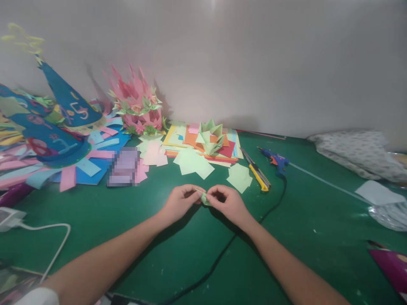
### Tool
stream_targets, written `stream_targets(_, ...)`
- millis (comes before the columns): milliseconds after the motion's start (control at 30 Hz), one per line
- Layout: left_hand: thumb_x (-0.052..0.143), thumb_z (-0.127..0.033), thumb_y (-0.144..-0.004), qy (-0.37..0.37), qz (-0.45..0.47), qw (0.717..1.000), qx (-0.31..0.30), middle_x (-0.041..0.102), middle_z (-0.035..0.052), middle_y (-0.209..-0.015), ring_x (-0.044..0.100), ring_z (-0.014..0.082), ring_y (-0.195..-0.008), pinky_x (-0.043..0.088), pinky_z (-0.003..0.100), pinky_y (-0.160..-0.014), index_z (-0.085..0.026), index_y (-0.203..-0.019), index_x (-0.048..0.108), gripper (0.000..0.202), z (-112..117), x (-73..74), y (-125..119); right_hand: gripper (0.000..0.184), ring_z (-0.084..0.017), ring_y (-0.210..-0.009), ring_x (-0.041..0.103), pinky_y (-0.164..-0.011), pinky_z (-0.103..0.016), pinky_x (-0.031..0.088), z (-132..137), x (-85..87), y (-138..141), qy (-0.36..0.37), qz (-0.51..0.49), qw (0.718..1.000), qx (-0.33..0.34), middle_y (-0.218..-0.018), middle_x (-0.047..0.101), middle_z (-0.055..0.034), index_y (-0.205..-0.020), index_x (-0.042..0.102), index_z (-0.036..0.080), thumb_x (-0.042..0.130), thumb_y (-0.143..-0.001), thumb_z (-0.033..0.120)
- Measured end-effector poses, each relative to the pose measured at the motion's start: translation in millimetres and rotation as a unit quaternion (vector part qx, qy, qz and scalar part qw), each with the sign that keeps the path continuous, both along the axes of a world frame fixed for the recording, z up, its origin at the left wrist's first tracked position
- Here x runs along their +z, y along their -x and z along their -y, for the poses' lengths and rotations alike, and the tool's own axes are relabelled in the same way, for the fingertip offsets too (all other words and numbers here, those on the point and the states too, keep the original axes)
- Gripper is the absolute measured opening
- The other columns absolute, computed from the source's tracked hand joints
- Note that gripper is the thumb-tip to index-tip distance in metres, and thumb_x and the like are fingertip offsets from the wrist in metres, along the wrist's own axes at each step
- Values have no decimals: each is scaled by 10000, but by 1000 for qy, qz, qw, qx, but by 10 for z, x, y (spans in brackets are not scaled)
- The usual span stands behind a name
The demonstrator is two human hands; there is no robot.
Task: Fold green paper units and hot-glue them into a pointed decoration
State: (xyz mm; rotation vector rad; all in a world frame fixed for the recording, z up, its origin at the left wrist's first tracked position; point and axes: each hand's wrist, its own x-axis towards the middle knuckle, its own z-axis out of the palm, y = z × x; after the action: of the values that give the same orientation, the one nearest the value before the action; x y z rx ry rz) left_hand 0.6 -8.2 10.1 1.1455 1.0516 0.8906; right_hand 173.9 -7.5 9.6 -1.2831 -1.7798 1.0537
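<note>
Between my two hands is a small folded piece of light green paper [205, 199], mostly hidden by the fingers. My left hand [182, 202] pinches its left side with thumb and forefinger. On the other side my right hand [228, 203] pinches it the same way, and the fingertips almost meet. Just beyond lie loose light green paper squares [193, 163], with a smaller pile of green squares [240, 177] to the right. A pointed light green folded-paper piece [210, 136] stands on a stack of coloured paper [173, 137] behind them.
A yellow utility knife [257, 171] and a blue glue gun [275, 160] with a glue stick lie to the right, its black cord [219, 258] crossing under my right forearm. Blue paper cone hats [68, 95], a pink paper crown [136, 101] and a blurred-out phone [124, 166] are at left.
</note>
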Motion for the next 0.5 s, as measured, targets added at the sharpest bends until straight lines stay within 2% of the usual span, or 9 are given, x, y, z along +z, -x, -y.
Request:
stream_targets(133,715,-368,-673,22,7,1000,16,665,36,-717,571,114,-633,489,250,-672,-120,-785,692,274,-5,11,-11,161,-109,-582,512,-541,-223,430,-15,12,-10,31,-22,999,8,-650,605,-4,-704,615,162,584,-759,310)
stream_targets(300,733,-363,-663,28,15,999,9,656,25,-687,561,102,-616,472,234,-652,-119,-792,698,278,-23,-6,-1,196,-99,-567,488,-541,-219,406,-33,30,-38,60,-31,997,29,-636,581,11,-706,614,157,589,-768,342)
stream_targets(500,761,-399,-627,64,63,996,9,651,28,-687,568,97,-609,472,245,-669,-105,-787,689,343,-53,-35,18,249,-117,-609,530,-581,-238,428,-57,54,-76,102,-57,992,54,-678,620,0,-758,643,157,616,-760,405)
